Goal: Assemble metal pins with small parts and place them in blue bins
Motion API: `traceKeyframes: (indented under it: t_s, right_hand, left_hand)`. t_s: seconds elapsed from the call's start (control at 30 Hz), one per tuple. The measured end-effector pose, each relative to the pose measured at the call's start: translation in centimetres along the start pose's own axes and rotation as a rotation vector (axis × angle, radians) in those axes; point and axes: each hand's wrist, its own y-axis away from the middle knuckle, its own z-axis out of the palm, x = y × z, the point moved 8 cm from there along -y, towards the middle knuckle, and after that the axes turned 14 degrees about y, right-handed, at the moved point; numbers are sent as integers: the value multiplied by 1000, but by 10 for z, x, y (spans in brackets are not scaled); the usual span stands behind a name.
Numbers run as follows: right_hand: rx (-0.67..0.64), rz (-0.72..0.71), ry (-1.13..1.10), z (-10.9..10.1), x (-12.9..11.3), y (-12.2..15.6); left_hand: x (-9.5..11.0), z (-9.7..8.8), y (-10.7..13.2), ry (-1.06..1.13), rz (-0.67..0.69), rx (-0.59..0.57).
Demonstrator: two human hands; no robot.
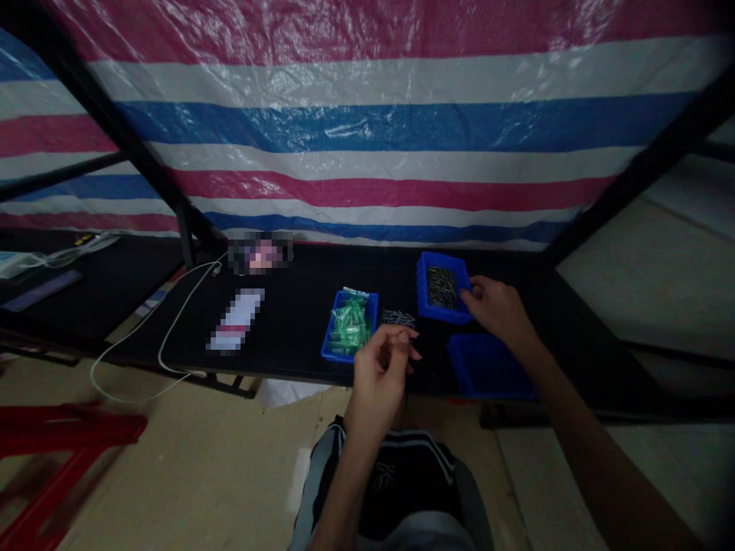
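Fingers, left hand (380,366): curled inward, thumb drawn to the forefinger; whether they pinch anything, or are fully closed, cannot be told from the head view.
Fingers, right hand (497,306): bent, the tips at the right edge of the far box (445,314); whether they grip its wall or something inside cannot be told.
Far box: blue, beyond and to the right of the left hand, set slightly askew on the table (298,314).
Metal pieces (441,285): many, small and thin, heaped inside the far box.
Loose pile (397,316): similar thin pieces, silvery, lying on the table just beyond the left hand, between the far box and the packet tray (338,357).
Packet tray: blue, just left of the left hand, which hides its near right corner.
Packets (351,325): green and shiny, filling the tray, a few reaching its rim.
Near box (488,371): blue, at the table's front edge, nearer the body than the far box and partly behind the right forearm.
Table, left part: two pixelated items, one pale (236,321), one pinkish (261,255); a white cable (168,329) loops over the front edge.
Backdrop: striped sheet (367,122) in red, white and blue, between dark posts (103,99).
Below: dark shorts (410,474), pale floor (230,467), red stool (63,436) at lower left.
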Motion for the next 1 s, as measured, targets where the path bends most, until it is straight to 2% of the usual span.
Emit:
traceKeyframes:
  t_s: [0.07,0.13,0.2,0.27,0.33,0.4,0.5,0.6,0.7,0.8,0.9,1.0]
  right_hand:
    - [101,-35,-85,-28,-4,8]
    - [162,-129,-136,-54,-15,25]
    - [186,-192,-155,-72,-27,50]
    - [185,-213,-144,-75,-39,79]
    - [167,-210,-110,-67,-49,106]
    - [253,-218,-91,-64,-57,128]
    - [404,-279,-98,-70,-70,145]
    - [467,-360,-76,-85,-84,145]
    - [365,-527,-71,-87,-104,141]
    - [217,-670,-47,-73,-121,139]
    - [149,-696,-8,-60,-130,135]
    - [23,-719,-14,-50,-138,128]
  left_hand:
    - [-31,3,9,276,-129,103]
    - [-55,19,15,523,-290,86]
    - [-64,32,19,702,-389,56]
    - [-63,37,23,804,-449,62]
    - [-62,35,28,838,-507,94]
    - [-64,30,32,845,-546,133]
    - [-69,23,33,902,-525,176]
    - [-73,18,32,941,-499,218]
    - [-74,13,33,913,-497,280]
    - [-72,12,34,924,-478,302]
    - [-71,14,34,951,-456,307]
    - [-71,18,34,1023,-449,281]
